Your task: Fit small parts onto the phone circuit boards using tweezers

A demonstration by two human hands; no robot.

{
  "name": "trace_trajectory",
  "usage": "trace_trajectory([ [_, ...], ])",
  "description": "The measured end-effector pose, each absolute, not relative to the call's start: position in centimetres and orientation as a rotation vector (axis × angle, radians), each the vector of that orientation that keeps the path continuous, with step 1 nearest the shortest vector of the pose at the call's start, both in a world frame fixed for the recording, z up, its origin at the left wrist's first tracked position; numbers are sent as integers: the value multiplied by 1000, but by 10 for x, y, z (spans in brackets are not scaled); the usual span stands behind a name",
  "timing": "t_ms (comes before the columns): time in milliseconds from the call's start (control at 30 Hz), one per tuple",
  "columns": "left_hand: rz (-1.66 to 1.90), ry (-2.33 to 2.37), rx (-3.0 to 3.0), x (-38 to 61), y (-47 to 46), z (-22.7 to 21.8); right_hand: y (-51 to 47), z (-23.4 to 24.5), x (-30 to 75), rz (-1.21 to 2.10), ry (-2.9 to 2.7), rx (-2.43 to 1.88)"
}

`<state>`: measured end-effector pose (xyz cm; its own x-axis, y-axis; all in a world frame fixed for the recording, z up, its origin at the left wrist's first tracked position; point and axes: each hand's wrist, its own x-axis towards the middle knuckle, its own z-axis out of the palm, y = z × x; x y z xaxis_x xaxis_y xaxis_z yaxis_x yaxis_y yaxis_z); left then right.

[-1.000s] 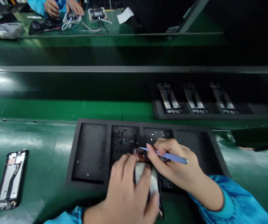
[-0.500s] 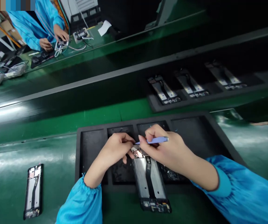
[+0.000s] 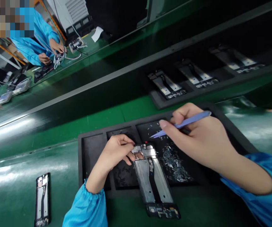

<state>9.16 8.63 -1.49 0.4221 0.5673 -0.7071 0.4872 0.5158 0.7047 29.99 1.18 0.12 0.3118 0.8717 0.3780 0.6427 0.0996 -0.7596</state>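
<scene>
An opened phone (image 3: 143,181) with a black ribbon cable down its middle rests across the near edge of a black compartment tray (image 3: 92,134). My left hand (image 3: 117,153) grips the phone's upper left edge between thumb and fingers. Blue-purple tweezers (image 3: 192,119) are pinched in my right hand (image 3: 197,135), off to the upper right of the phone. Their tips point left, over a tray compartment with many tiny loose parts (image 3: 175,164). I cannot make out anything between the tips. A small red spot shows at the phone's top edge.
Another opened phone (image 3: 42,198) lies on the green bench at left. Beyond the tray, a dark tray (image 3: 158,102) holds several phone bodies. Across the line, a co-worker in blue sleeves (image 3: 27,50) handles cables. A white paper (image 3: 97,34) lies on the far bench.
My right hand has moved right with the tweezers, away from the phone's top end, uncovering that end and the tiny parts. My left hand stays on the phone. The camera view has shifted slightly.
</scene>
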Motion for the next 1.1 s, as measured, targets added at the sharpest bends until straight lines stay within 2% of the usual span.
trace_trajectory([
  [300, 92, 1275, 1099, 98, 84, -9, -6, -31, 345, 621, -980, -1632],
  [533, 102, 1307, 1133, 96, 82, -10, -17, -38, 379, 648, -783, -1637],
  [733, 66, 1289, 1159, 90, 82, -10, -26, -44, 395, 812, -505, -1437],
  [1100, 59, 1242, 1200, 78, 83, -19, -26, -38, 391, 885, -433, -1319],
])
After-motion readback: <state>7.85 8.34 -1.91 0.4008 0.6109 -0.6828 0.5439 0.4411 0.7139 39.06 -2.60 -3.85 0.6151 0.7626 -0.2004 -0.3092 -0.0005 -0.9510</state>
